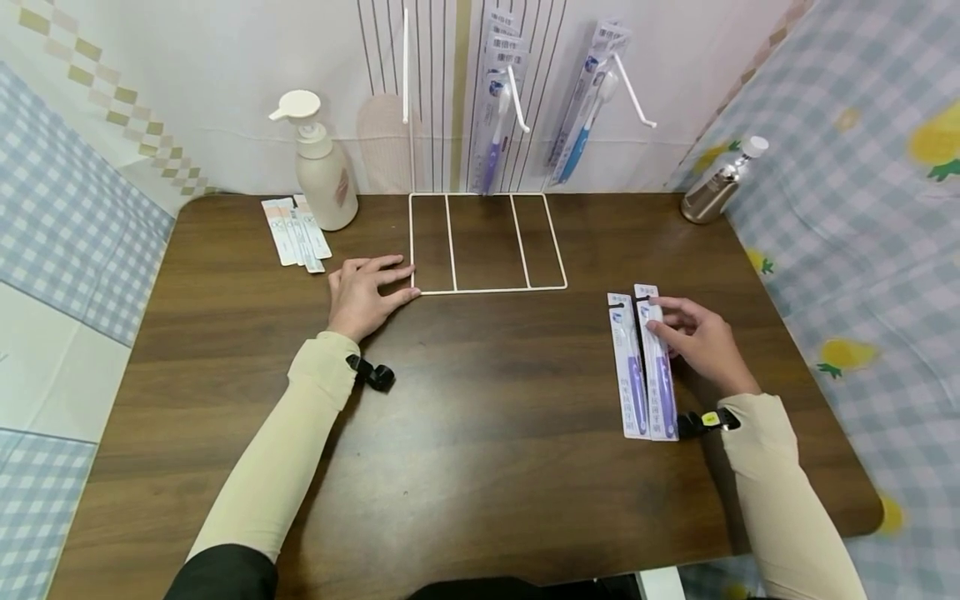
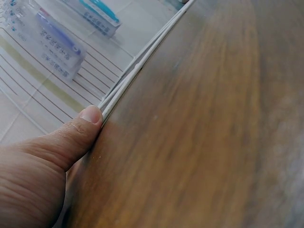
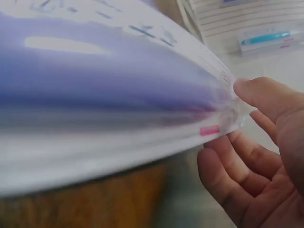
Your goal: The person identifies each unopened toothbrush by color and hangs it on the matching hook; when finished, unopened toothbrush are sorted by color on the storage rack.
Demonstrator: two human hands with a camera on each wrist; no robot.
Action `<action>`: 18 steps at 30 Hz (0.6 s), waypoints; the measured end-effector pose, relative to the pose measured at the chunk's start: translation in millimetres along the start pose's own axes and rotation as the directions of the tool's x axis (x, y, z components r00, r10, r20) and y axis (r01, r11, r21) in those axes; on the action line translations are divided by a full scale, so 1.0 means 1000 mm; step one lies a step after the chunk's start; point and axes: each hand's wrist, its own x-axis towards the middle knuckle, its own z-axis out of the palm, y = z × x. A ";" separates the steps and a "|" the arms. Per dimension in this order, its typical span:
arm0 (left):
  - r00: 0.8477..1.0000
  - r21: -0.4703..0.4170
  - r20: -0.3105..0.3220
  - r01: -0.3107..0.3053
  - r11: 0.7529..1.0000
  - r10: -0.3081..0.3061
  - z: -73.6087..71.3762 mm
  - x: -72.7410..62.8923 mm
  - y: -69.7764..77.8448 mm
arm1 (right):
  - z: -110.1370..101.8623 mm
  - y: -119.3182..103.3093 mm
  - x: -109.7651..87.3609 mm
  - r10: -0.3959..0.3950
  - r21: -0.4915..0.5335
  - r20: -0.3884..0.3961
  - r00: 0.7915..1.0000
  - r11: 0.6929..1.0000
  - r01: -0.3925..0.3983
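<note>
My right hand [image 1: 702,343] pinches a packaged purple toothbrush [image 1: 660,375] near its upper end, thumb on one face and fingers behind. Up close in the right wrist view, that clear pack [image 3: 118,85] lies between the thumb and fingers of the right hand [image 3: 266,142]. Just left of it is a second packaged purple toothbrush [image 1: 628,367], side by side with the first. At the left front corner of a white wire rack [image 1: 487,290], my left hand [image 1: 363,296] rests on the table with extended fingers. Its thumb touches the wire in the left wrist view [image 2: 76,130].
Packaged toothbrushes, purple [image 1: 495,125] and blue [image 1: 588,117], hang from white hooks above the rack. A pump bottle [image 1: 326,179] and several flat white packets [image 1: 292,233] stand at the back left. A silver bottle with a white cap [image 1: 712,192] is at the back right.
</note>
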 end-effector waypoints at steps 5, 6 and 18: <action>1.000 0.003 0.001 -0.002 1.000 0.002 0.000 0.000 0.000 | -0.001 -0.050 -0.005 -0.093 0.035 -0.021 0.995 0.995 0.094; 1.000 0.004 0.002 -0.003 1.000 0.003 0.000 0.000 0.000 | -0.001 -0.064 -0.007 -0.117 0.040 -0.031 0.993 0.992 0.118; 1.000 0.017 0.017 0.002 1.000 -0.002 0.000 -0.001 0.000 | 0.021 -0.178 0.022 -0.544 0.017 -0.214 0.812 0.828 0.560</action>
